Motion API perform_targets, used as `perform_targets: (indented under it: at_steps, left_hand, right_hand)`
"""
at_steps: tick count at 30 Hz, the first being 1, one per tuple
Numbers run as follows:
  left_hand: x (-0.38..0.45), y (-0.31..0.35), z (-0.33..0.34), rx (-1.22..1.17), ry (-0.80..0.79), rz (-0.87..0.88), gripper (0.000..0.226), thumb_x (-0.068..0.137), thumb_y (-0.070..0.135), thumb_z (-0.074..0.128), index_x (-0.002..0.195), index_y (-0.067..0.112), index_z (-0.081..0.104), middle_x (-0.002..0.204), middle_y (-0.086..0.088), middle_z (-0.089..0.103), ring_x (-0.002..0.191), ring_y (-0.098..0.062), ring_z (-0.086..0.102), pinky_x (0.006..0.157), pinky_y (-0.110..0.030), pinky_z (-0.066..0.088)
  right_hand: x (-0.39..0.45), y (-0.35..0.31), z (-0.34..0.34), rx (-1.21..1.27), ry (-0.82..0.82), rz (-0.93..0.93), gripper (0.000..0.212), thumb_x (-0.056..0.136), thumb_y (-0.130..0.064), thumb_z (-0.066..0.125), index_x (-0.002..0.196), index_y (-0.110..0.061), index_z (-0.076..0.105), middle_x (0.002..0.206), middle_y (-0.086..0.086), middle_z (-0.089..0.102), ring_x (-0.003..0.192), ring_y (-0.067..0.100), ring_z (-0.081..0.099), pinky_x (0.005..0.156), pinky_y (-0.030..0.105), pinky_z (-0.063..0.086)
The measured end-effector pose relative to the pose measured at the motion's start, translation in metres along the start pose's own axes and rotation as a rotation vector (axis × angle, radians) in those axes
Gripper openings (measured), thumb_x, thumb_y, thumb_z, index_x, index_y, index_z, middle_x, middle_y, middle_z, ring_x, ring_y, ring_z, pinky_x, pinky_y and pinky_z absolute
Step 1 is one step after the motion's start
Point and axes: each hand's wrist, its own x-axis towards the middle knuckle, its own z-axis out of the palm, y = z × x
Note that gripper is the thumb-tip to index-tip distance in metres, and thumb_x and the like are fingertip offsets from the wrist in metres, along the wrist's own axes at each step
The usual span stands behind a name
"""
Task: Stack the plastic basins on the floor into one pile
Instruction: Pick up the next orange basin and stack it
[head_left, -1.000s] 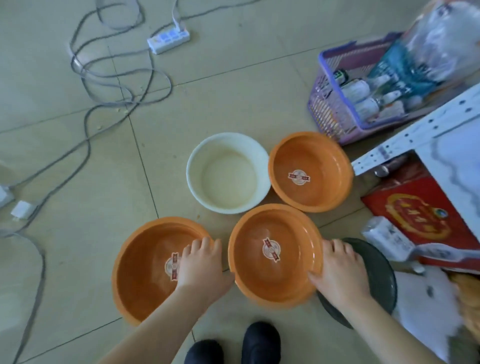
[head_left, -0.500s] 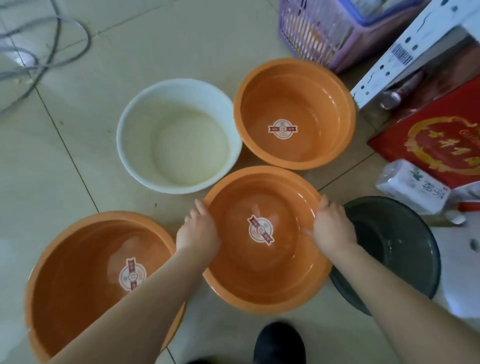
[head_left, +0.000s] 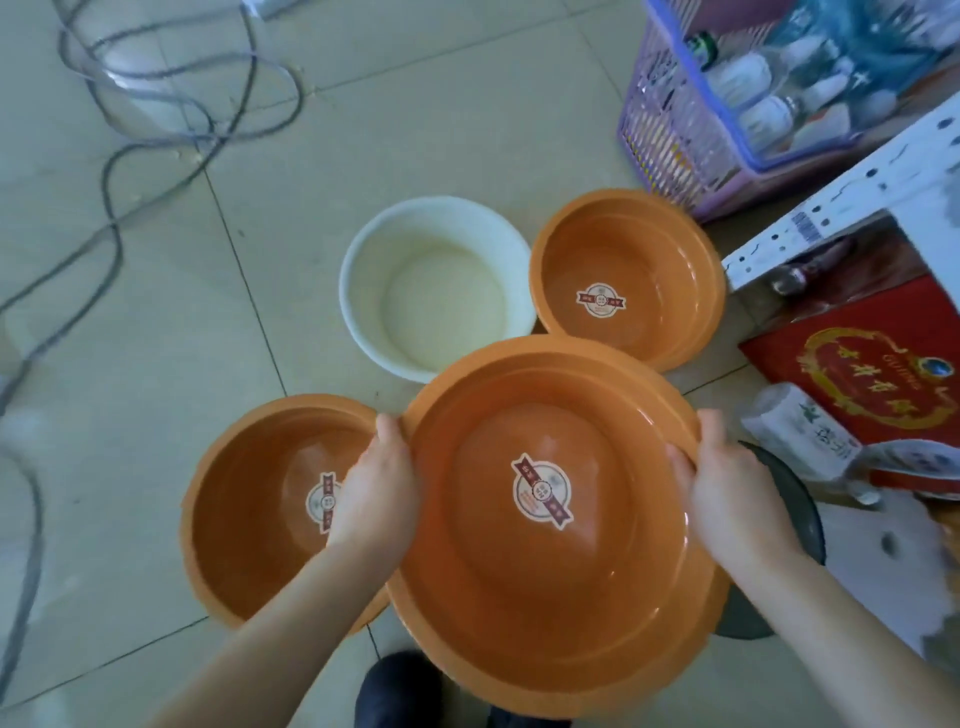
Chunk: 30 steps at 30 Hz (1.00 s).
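I hold a large orange basin (head_left: 550, 587) with a round sticker inside, lifted off the floor and close to the camera. My left hand (head_left: 376, 493) grips its left rim and my right hand (head_left: 727, 499) grips its right rim. Another large orange basin (head_left: 254, 509) sits on the floor at the left, partly under my left arm. A white basin (head_left: 436, 286) and a smaller orange basin (head_left: 628, 275) stand side by side farther away. A dark basin (head_left: 789, 509) lies at the right, mostly hidden behind the held basin and my right arm.
Grey cables (head_left: 109, 171) loop over the tiled floor at the far left. A purple basket (head_left: 670, 119) of bottles, a white perforated shelf rail (head_left: 841, 202), a red box (head_left: 878, 358) and a white bottle (head_left: 800, 436) crowd the right side. My dark shoe (head_left: 400, 691) shows at the bottom.
Both hands closed on the middle orange basin's rim and raised it off the floor toward the camera; it now overlaps the white basin's near edge and the dark basin.
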Motion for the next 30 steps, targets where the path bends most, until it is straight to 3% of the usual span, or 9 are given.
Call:
perform_targets:
  at_steps: [2,5,8,10,12,18,26,30]
  left_hand:
    - [-0.021,-0.022,-0.04,-0.033,0.043,-0.043,0.011,0.097,0.013,0.037,0.106,0.018,0.037,0.082,-0.003,0.06,0.069,-0.024,0.061,0.056,-0.036,0.049]
    - [-0.047,-0.07,-0.094,-0.042,0.099,-0.128,0.007,0.096,0.019,0.039,0.099,0.019,0.032,0.081,-0.002,0.055,0.067,-0.026,0.053,0.06,-0.036,0.042]
    - [-0.059,-0.127,-0.13,-0.026,0.147,-0.196,0.009,0.096,0.023,0.041,0.098,0.02,0.032,0.07,-0.002,0.053,0.056,-0.024,0.047,0.055,-0.034,0.038]
    - [-0.056,-0.165,-0.138,-0.01,0.163,-0.251,0.01,0.096,0.024,0.041,0.101,0.018,0.034,0.07,-0.002,0.052,0.057,-0.024,0.048,0.055,-0.034,0.039]
    - [-0.045,-0.2,-0.131,0.006,0.163,-0.302,0.014,0.097,0.025,0.04,0.106,0.016,0.036,0.075,-0.007,0.058,0.062,-0.028,0.054,0.055,-0.035,0.041]
    - [-0.002,-0.267,-0.064,0.026,0.151,-0.364,0.022,0.097,0.021,0.036,0.118,0.013,0.034,0.099,-0.019,0.064,0.084,-0.038,0.063,0.07,-0.044,0.053]
    - [0.024,-0.298,0.004,0.06,0.17,-0.405,0.035,0.096,0.018,0.041,0.13,0.01,0.035,0.124,-0.017,0.044,0.111,-0.038,0.047,0.076,-0.046,0.045]
    - [0.027,-0.305,0.022,-0.018,0.191,-0.426,0.03,0.098,0.023,0.039,0.122,0.006,0.036,0.118,-0.021,0.049,0.102,-0.042,0.054,0.07,-0.044,0.04]
  right_hand:
    - [-0.015,-0.039,-0.024,0.03,-0.028,-0.059,0.02,0.095,-0.028,0.046,0.108,-0.014,0.041,0.072,0.001,0.057,0.05,0.011,0.049,0.041,0.02,0.031]
    - [-0.026,-0.107,-0.032,0.083,-0.065,-0.165,0.017,0.096,-0.029,0.045,0.107,-0.017,0.041,0.077,-0.001,0.059,0.055,0.012,0.054,0.044,0.02,0.038]
    - [-0.031,-0.173,-0.007,0.09,-0.078,-0.282,0.022,0.097,-0.03,0.043,0.113,-0.015,0.042,0.089,0.003,0.064,0.07,0.02,0.064,0.056,0.033,0.053]
    - [-0.03,-0.211,0.02,0.06,-0.097,-0.329,0.029,0.098,-0.03,0.041,0.12,-0.012,0.042,0.098,0.007,0.066,0.081,0.026,0.066,0.059,0.034,0.049]
    - [-0.024,-0.239,0.053,-0.023,-0.114,-0.355,0.031,0.098,-0.03,0.04,0.122,-0.01,0.042,0.106,0.008,0.065,0.09,0.029,0.066,0.062,0.034,0.043]
    - [0.006,-0.267,0.138,-0.213,-0.119,-0.356,0.027,0.099,-0.028,0.04,0.114,-0.006,0.042,0.116,0.013,0.06,0.099,0.036,0.064,0.068,0.039,0.046]
    - [0.031,-0.258,0.203,-0.275,-0.061,-0.426,0.033,0.096,-0.023,0.047,0.118,0.0,0.044,0.116,0.023,0.056,0.103,0.041,0.058,0.079,0.046,0.047]
    - [0.034,-0.251,0.224,-0.205,-0.034,-0.426,0.039,0.099,-0.022,0.041,0.129,0.002,0.036,0.113,0.026,0.057,0.094,0.046,0.062,0.073,0.046,0.048]
